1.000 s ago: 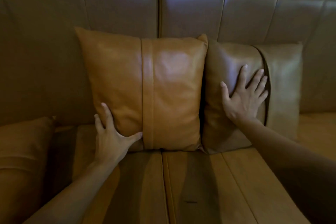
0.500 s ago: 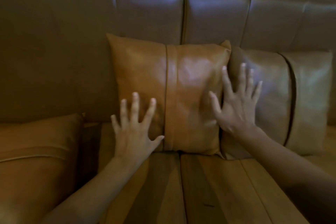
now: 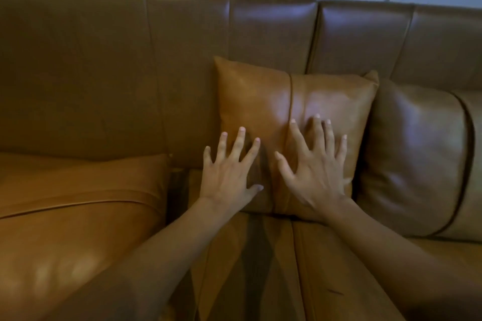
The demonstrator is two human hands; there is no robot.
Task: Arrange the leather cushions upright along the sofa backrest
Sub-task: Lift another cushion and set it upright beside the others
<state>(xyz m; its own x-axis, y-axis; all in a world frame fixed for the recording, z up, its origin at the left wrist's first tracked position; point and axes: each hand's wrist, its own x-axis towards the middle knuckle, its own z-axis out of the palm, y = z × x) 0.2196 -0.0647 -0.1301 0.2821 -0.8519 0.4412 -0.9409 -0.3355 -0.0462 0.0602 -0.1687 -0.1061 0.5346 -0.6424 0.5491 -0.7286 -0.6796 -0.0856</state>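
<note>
The tan cushion [image 3: 292,122] stands upright in the middle of the sofa, its back against the backrest [image 3: 182,65] and its lower edge on the seat [image 3: 273,268]. Both hands are laid flat on its face with the fingers spread: the left hand [image 3: 229,177] over its lower left part, the right hand [image 3: 315,172] on its right half, just beside the centre seam. Neither hand is gripping anything; they look to be patting or pressing the cushion back into place. Touching it on the right, a darker brown cushion [image 3: 417,159] is upright too. Away to the left, well apart from these two, a third cushion [image 3: 78,216] lies flat on the seat.

I'd say the middle cushion is just being settled, and two of the three visible are done. Next would be the flat one: reach left, take it by its edges, stand it up and lean it against the backrest next to the tan cushion.
</note>
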